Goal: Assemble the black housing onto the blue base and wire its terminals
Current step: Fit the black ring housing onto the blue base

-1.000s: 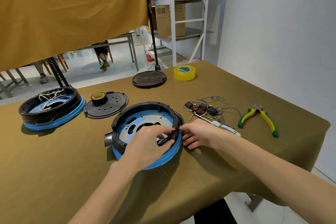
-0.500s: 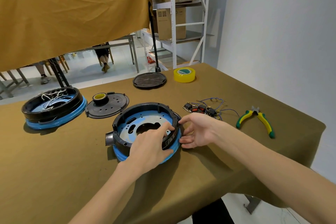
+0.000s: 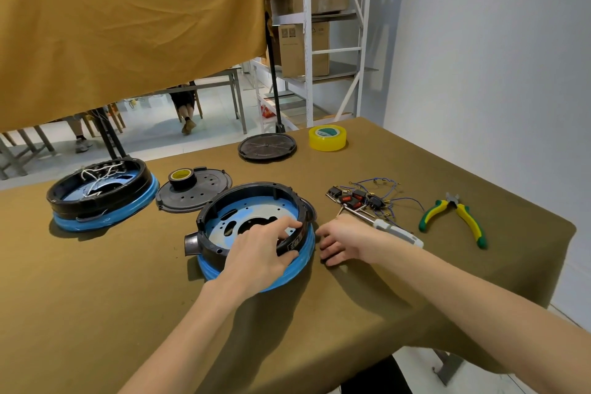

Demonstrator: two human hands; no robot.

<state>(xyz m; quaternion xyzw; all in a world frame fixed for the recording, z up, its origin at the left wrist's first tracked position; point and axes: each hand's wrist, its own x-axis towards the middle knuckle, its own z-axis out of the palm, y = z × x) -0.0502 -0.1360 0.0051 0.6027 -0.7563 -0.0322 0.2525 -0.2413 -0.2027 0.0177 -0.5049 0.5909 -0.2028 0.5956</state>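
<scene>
A mustard curtain (image 3: pixel 128 25) hangs beside white shelving (image 3: pixel 326 41) holding cardboard boxes (image 3: pixel 303 48), against a pale wall (image 3: pixel 495 57).

A roll of yellow tape (image 3: pixel 327 137) sits at the table's far edge beside a round black lid (image 3: pixel 267 147). Green-and-yellow pliers (image 3: pixel 456 216) lie to the right (handles toward me). Cardboard boxes (image 3: pixel 303 48) fill white shelving (image 3: pixel 323 41) behind.

Bright, even daylight; soft shadows under forearms on table (image 3: pixel 96 313); wide-angle bending at edges; sharp throughout, no glare.
</scene>
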